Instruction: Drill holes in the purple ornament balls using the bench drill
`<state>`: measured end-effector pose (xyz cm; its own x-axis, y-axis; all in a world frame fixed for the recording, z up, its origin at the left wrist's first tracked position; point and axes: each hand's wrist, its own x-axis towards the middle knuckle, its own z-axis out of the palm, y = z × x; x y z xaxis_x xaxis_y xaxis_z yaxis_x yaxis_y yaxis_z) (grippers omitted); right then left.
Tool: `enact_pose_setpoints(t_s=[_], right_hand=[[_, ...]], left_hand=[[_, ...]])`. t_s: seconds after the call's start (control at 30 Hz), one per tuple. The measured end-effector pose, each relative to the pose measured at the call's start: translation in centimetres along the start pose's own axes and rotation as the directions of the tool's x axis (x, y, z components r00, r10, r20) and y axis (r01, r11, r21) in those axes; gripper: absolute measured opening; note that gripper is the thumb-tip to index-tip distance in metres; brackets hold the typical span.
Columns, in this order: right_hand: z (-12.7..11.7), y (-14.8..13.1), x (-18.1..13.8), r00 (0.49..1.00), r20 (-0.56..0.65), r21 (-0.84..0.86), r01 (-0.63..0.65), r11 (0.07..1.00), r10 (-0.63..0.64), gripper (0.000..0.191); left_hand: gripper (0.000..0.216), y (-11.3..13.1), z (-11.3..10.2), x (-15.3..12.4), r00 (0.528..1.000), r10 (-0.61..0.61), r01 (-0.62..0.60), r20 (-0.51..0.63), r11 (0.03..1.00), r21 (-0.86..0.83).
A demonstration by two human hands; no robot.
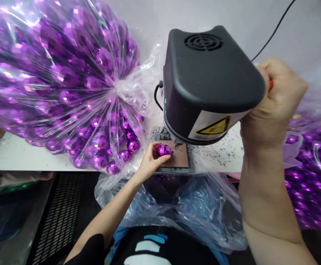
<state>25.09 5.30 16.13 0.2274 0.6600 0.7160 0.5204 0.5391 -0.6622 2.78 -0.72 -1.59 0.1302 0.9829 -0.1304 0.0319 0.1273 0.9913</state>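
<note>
My left hand (148, 161) grips a small purple faceted ball (164, 150) and holds it on the brown pad (180, 159) of a press base, right under the black machine head (208, 82). My right hand (276, 99) is raised at the right of the machine head, fingers closed around a handle with a red tip that is mostly hidden by the hand.
A large clear bag full of purple faceted balls (63, 84) lies on the white table (16, 154) to the left, its mouth spilling balls near the pad. More bagged purple balls (312, 176) sit at the right. A clear plastic sheet (177, 206) hangs below. Black specks litter the table.
</note>
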Motion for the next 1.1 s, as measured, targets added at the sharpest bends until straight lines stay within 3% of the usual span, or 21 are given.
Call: enact_pose_setpoints(t_s=[0.17,0.3,0.4,0.6,0.87,1.0,1.1], right_hand=[[0.0,0.1,0.1,1.0,0.0,-0.003,0.03,1.0,-0.03,0.051],[0.0,0.2,0.0,0.998,0.023,-0.01,0.065,0.998,-0.065,0.051],[0.0,0.3,-0.1,0.997,0.009,-0.02,0.075,0.997,-0.075,0.05],[-0.1,0.2,-0.2,0.997,-0.006,-0.038,0.07,0.997,-0.071,0.042],[-0.1,0.0,0.0,0.997,-0.003,-0.034,0.083,0.996,-0.083,0.042],[-1.0,-0.8,-2.0,0.985,-0.031,-0.208,0.162,0.965,-0.172,0.042],[-2.1,-1.3,-4.9,0.977,-0.035,-0.313,0.189,0.931,-0.21,0.028]], left_hand=[[0.049,-0.1,0.8,0.8,0.985,0.167,-0.166,0.03,0.909,0.382],[0.042,0.2,1.7,1.0,0.948,0.307,-0.298,0.079,0.776,0.556],[0.043,0.2,2.3,1.2,0.94,0.334,-0.298,0.062,0.723,0.623],[0.037,-0.6,3.3,2.0,0.939,0.341,-0.288,0.051,0.692,0.662],[0.037,-2.0,3.5,2.0,0.948,0.298,-0.311,0.111,0.797,0.518],[0.037,-1.9,3.5,2.0,0.959,0.261,-0.28,0.11,0.813,0.51],[0.036,-1.7,3.6,1.9,0.964,0.245,-0.266,0.108,0.837,0.478]])
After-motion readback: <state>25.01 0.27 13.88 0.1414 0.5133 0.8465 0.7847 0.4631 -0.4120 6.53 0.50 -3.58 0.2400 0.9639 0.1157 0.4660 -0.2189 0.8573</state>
